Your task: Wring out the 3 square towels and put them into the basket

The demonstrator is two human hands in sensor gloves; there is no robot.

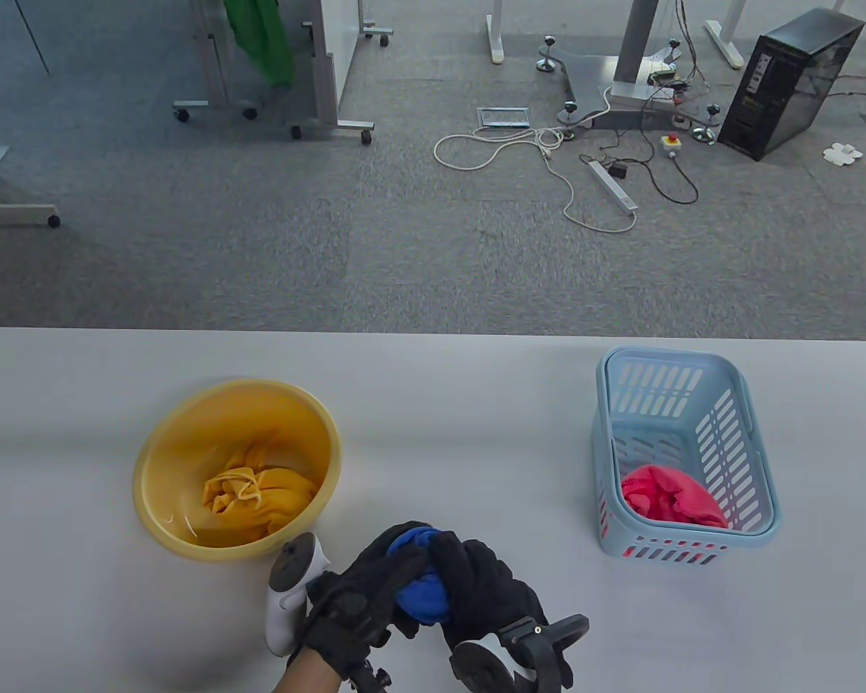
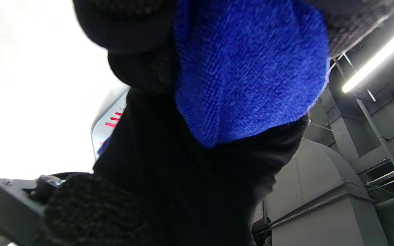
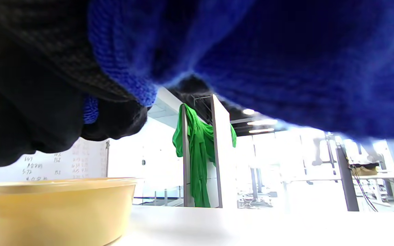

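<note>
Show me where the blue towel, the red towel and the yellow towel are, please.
blue towel [image 1: 424, 592]: table view, on the bunched cloth showing between both hands.
red towel [image 1: 667, 497]: table view, on the crumpled middle, inside the basket.
yellow towel [image 1: 256, 497]: table view, on the folded heap, inside the bowl.

Table view: evenly lit, sharp, soft shadows cast on the worktop [image 1: 476, 404] | left wrist view: background blown out at left, ceiling strip light [image 2: 378, 56] glaring | right wrist view: backlit, foreground blurred
</note>
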